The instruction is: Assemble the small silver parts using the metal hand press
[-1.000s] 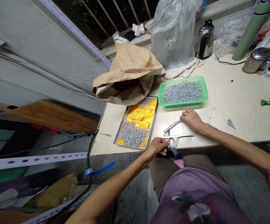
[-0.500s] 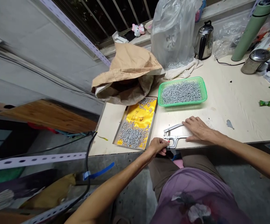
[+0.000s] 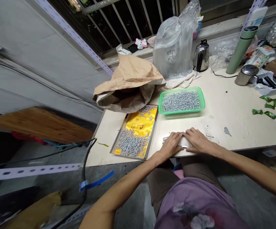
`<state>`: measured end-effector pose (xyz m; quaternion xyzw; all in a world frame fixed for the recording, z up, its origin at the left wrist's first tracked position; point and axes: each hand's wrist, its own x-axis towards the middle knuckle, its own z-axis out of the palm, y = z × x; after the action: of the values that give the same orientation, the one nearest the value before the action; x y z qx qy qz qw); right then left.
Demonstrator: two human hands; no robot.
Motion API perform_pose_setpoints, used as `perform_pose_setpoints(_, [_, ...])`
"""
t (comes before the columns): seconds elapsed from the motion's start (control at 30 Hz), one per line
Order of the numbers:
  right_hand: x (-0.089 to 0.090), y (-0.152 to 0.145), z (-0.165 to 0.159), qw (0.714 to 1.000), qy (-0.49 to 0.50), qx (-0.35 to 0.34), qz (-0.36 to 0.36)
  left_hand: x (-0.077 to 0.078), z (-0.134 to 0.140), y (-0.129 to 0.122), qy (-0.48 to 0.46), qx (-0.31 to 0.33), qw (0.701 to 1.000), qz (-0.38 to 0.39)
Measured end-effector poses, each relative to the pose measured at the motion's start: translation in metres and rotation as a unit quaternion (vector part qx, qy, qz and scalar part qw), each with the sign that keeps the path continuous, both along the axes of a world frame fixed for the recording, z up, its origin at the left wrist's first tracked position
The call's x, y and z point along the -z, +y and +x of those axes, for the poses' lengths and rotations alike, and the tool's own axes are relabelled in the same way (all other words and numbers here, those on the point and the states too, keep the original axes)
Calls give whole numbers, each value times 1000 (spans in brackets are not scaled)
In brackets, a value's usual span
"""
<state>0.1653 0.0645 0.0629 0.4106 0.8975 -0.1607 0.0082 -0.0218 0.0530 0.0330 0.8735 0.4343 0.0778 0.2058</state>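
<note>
A pair of silver pliers (image 3: 184, 142) lies at the table's front edge, mostly covered by my hands. My left hand (image 3: 171, 144) is closed over the head end, its fingers bent across the metal. On the handle end, my right hand (image 3: 197, 140) grips from the other side, and the fingertips of both hands nearly meet. Left of them is a tray with a yellow sheet (image 3: 140, 125), bearing a heap of small metal screw-like pieces (image 3: 132, 143). Behind the hands stands a green plastic basket (image 3: 160, 109) filled with similar pieces (image 3: 181, 101).
A brown paper bag (image 3: 130, 76) gapes behind the tray. At the back are a plastic bag (image 3: 172, 47), a steel kettle (image 3: 202, 57), a green flask (image 3: 240, 52) and a steel mug (image 3: 246, 75). Green-wrapped sweets (image 3: 269, 105) lie at right.
My left hand has moved from the pliers' head tip onto its body, beside my right hand. The handles, spread apart before, now look pressed together. The view has shifted slightly.
</note>
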Motion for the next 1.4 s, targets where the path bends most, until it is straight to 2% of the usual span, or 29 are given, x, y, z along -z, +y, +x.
perform_pose_setpoints(0.13, [-1, -9, 5, 1000, 10, 28, 0, -3, -1, 12, 35, 37, 998, -23])
perform_pose_setpoints(0.3, [5, -20, 6, 998, 58, 31, 0, -11, -1, 10, 56, 57, 996, -45])
perform_pose_setpoints(0.5, [20, -17, 2, 997, 68, 27, -14, -2, 4, 5, 64, 12, 997, -39])
perform_pose_setpoints(0.67, [18, -9, 3, 998, 68, 11, 4, -2, 7, 5, 70, -23, 997, -29])
perform_pose_setpoints(0.8, [10, 9, 15, 996, 90, -16, -11, 0, 8, 2, 59, -63, 996, 0])
perform_pose_setpoints(0.9, [9, 29, 21, 992, 107, -57, -21, 11, 12, -2, 9, -88, 995, 39])
perform_pose_setpoints(1.0, [16, 49, 15, 995, 100, -21, 13, 26, 24, -13, -45, -87, 991, 89])
perform_pose_setpoints(1.1, [20, 68, 3, 996, 72, 28, 38, 39, 38, -27, -82, -49, 990, 102])
perform_pose_setpoints(1.23, [13, 85, -15, 997, 23, 62, 50, 41, 47, -37, -109, -46, 989, 93])
perform_pose_setpoints(1.3, [8, 81, -27, 997, 9, 38, 65, 40, 46, -37, -119, -42, 989, 81])
perform_pose_setpoints(1.33, [7, 75, -33, 998, 14, -2, 69, 40, 46, -37, -121, -38, 989, 70])
perform_pose_setpoints(1.4, [9, 58, -46, 990, 42, -125, 59, 41, 46, -37, -112, -40, 992, 39])
